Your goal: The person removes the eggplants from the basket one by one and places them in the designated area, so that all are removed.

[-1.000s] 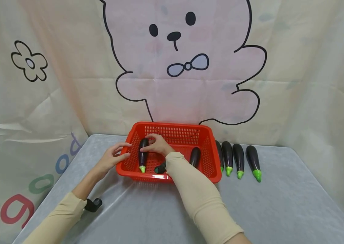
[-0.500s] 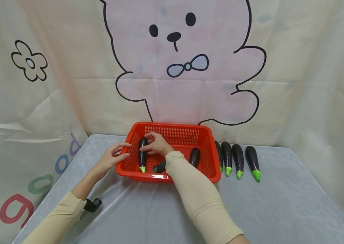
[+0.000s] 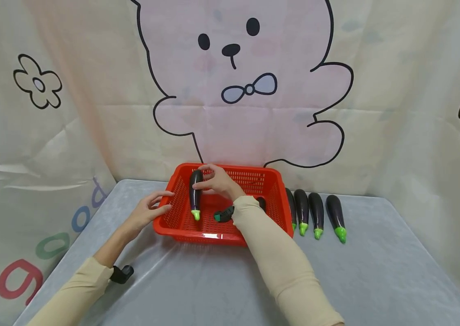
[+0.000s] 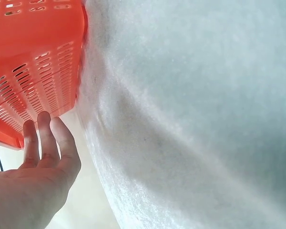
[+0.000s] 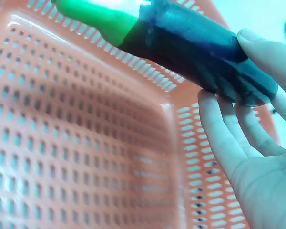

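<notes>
Eggplant [image 3: 195,198] | likely light, firm, slick; best held round dark body | right grip [image 3: 220,183]: pinches its blunt end | left grip [image 3: 144,214]: spread, beside basket [image 3: 189,234]

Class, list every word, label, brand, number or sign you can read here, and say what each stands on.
"good", in coloured letters on the left of the curtain; the foot of the "g" is hidden by the table.
Basket and eggplants: none readable.
Wrist devices: too small to tell.
</notes>
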A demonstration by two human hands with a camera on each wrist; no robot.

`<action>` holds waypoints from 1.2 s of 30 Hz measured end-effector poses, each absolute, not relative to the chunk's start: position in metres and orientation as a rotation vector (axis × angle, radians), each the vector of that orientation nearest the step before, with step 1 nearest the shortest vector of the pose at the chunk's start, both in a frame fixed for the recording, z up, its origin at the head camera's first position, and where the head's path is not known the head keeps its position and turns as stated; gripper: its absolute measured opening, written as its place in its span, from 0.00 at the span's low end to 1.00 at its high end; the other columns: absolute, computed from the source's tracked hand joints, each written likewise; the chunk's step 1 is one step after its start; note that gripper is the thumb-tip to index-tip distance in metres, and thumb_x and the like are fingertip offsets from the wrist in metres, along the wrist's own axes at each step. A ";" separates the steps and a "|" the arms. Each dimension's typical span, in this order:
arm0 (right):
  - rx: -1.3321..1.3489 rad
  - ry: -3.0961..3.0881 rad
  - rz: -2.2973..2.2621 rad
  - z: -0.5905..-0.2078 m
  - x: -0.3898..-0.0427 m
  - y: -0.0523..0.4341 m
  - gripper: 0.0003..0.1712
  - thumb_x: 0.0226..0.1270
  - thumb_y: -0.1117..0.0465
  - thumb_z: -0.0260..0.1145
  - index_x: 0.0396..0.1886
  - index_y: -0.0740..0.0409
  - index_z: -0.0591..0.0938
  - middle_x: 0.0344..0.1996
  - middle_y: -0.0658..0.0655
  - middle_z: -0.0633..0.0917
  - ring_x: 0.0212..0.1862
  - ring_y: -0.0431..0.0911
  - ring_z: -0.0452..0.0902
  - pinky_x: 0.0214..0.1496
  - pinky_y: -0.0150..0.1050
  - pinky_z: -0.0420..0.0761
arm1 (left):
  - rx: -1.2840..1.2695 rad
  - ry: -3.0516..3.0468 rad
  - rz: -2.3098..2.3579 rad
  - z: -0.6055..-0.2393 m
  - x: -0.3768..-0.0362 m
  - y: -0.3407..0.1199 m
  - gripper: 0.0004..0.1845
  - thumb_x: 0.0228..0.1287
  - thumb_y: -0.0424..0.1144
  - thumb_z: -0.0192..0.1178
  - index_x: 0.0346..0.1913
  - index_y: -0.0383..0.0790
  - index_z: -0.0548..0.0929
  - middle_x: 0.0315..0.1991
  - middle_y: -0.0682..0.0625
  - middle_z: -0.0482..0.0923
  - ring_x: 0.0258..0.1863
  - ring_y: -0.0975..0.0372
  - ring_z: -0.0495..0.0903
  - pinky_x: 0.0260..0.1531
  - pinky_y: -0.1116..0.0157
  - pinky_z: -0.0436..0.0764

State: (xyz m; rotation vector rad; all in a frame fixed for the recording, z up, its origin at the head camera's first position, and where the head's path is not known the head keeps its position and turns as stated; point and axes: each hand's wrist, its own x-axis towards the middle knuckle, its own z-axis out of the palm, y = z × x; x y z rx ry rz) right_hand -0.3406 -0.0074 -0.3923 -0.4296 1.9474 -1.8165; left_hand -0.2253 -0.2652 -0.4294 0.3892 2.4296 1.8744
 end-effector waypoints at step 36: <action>-0.684 2.060 -1.894 -0.346 -0.329 0.122 0.41 0.63 0.73 0.73 0.74 0.58 0.68 0.62 0.68 0.73 0.51 0.61 0.82 0.54 0.57 0.80 | 0.405 2.430 1.882 -0.432 -0.227 -0.267 0.23 0.72 0.38 0.63 0.66 0.36 0.75 0.66 0.37 0.70 0.59 0.45 0.72 0.47 0.60 0.81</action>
